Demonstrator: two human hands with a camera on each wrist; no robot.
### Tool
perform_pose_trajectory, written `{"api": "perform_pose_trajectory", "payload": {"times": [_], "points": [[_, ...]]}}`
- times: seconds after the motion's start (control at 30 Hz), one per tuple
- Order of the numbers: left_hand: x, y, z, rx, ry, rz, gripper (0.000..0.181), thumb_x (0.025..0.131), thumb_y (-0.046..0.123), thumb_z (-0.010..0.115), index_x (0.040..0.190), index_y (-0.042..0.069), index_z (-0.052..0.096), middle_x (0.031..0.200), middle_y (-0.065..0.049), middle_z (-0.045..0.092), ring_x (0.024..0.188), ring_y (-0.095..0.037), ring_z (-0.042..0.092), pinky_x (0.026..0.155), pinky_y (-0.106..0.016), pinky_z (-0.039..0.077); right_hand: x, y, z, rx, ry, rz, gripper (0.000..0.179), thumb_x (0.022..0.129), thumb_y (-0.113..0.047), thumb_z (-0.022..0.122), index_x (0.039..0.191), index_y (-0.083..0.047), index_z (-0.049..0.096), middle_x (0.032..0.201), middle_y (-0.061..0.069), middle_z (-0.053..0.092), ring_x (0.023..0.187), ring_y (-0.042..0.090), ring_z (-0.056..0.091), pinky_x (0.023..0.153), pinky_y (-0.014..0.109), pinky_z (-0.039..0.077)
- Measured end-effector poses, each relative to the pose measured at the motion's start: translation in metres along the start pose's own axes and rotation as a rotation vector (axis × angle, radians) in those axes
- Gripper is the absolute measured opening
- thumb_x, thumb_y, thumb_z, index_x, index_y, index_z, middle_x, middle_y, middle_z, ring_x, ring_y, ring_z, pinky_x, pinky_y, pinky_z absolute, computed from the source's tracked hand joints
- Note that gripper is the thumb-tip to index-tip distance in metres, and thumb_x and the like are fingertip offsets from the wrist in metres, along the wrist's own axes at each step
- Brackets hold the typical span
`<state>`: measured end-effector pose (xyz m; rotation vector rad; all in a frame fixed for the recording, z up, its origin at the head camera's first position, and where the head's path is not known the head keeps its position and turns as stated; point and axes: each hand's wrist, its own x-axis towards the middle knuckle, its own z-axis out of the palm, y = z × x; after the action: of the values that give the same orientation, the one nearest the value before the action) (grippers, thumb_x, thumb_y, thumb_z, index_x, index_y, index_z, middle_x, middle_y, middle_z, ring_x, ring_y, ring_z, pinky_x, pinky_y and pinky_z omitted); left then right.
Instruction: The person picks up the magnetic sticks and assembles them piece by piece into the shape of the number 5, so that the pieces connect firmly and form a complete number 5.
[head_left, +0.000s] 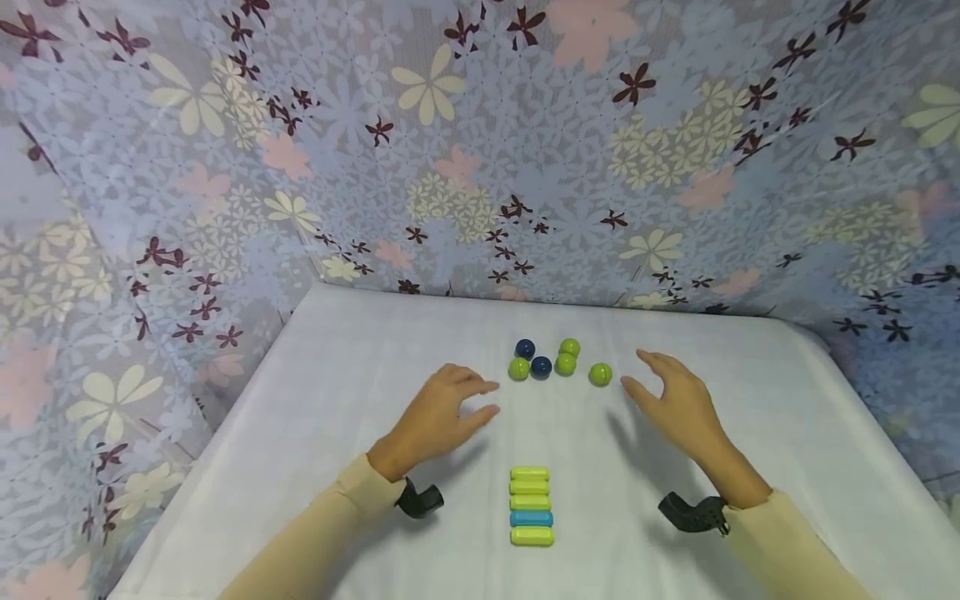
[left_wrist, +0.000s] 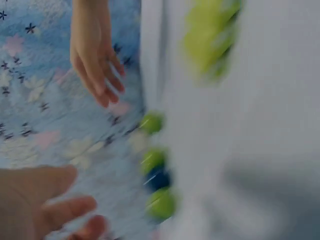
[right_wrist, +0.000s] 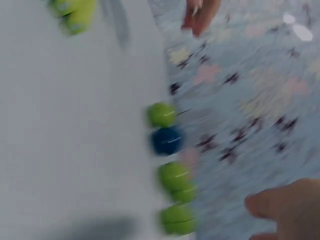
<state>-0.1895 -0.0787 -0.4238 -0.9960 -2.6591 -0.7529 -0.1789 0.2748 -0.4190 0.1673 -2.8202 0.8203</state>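
Observation:
My left hand (head_left: 442,414) is held above the table, fingers and thumb apart with nothing between them, left of a group of small balls. Over on the right, my right hand (head_left: 678,408) hovers likewise, its thumb near a green ball (head_left: 600,374). The group has two dark blue balls, one at the back (head_left: 525,349) and one in front (head_left: 541,367). Beside them lie a green ball (head_left: 519,368) and two more, a nearer green ball (head_left: 566,363) and a farther green ball (head_left: 570,347). Both wrist views are blurred.
Closer to me, several yellow-green bars (head_left: 532,536) and one blue bar (head_left: 531,517) lie in a stacked column on the white tablecloth (head_left: 360,358). A flowered curtain (head_left: 480,167) hangs behind the table. Each wrist carries a black strap piece, the left strap (head_left: 420,500) and right strap (head_left: 692,513).

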Motion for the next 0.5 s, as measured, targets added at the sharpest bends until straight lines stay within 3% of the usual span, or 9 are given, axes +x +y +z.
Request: {"api": "perform_pose_trajectory", "payload": {"times": [0.07, 0.17, 0.27, 0.4, 0.5], "points": [[-0.009, 0.001, 0.018, -0.115, -0.047, -0.009, 0.032, 0.097, 0.035, 0.073, 0.121, 0.015, 0.077, 0.102, -0.001, 0.067, 0.096, -0.018, 0.055, 0.083, -0.033, 0.048, -0.002, 0.014, 0.018, 0.036, 0.061, -0.026, 0.055, 0.100, -0.032, 0.068, 0.141, 0.003, 0.057, 0.122, 0.024, 0.062, 0.103, 0.040, 0.064, 0.080, 0.052, 0.052], [-0.018, 0.002, 0.040, -0.242, -0.111, -0.022, 0.031, 0.095, 0.039, 0.074, 0.117, 0.018, 0.079, 0.085, 0.005, 0.059, 0.082, -0.013, 0.047, 0.071, -0.027, 0.040, 0.001, 0.029, 0.040, 0.073, 0.124, -0.056, 0.046, 0.097, -0.027, 0.074, 0.132, 0.001, 0.066, 0.093, 0.012, 0.062, 0.077, 0.024, 0.059, 0.063, 0.035, 0.047], [-0.025, 0.003, 0.054, -0.339, -0.140, -0.053, 0.030, 0.094, 0.041, 0.076, 0.114, 0.019, 0.080, 0.070, 0.010, 0.047, 0.071, -0.008, 0.040, 0.068, -0.024, 0.035, 0.005, 0.038, 0.055, 0.105, 0.143, -0.047, 0.046, 0.095, -0.031, 0.076, 0.130, -0.001, 0.068, 0.078, 0.004, 0.054, 0.068, 0.018, 0.049, 0.058, 0.029, 0.039], [-0.032, -0.001, 0.063, -0.467, -0.143, -0.104, 0.029, 0.092, 0.041, 0.078, 0.110, 0.019, 0.081, 0.058, 0.013, 0.034, 0.057, -0.002, 0.031, 0.067, -0.020, 0.040, 0.011, 0.043, 0.071, 0.139, 0.158, -0.006, 0.052, 0.094, -0.036, 0.077, 0.132, -0.003, 0.067, 0.068, 0.001, 0.046, 0.059, 0.015, 0.040, 0.054, 0.028, 0.034], [-0.035, -0.004, 0.067, -0.507, -0.132, -0.084, 0.029, 0.091, 0.041, 0.078, 0.108, 0.018, 0.082, 0.052, 0.015, 0.029, 0.050, 0.001, 0.024, 0.061, -0.017, 0.040, 0.015, 0.043, 0.079, 0.176, 0.225, 0.002, 0.051, 0.091, -0.033, 0.081, 0.131, -0.004, 0.069, 0.061, 0.000, 0.042, 0.053, 0.013, 0.035, 0.050, 0.027, 0.032]]}}
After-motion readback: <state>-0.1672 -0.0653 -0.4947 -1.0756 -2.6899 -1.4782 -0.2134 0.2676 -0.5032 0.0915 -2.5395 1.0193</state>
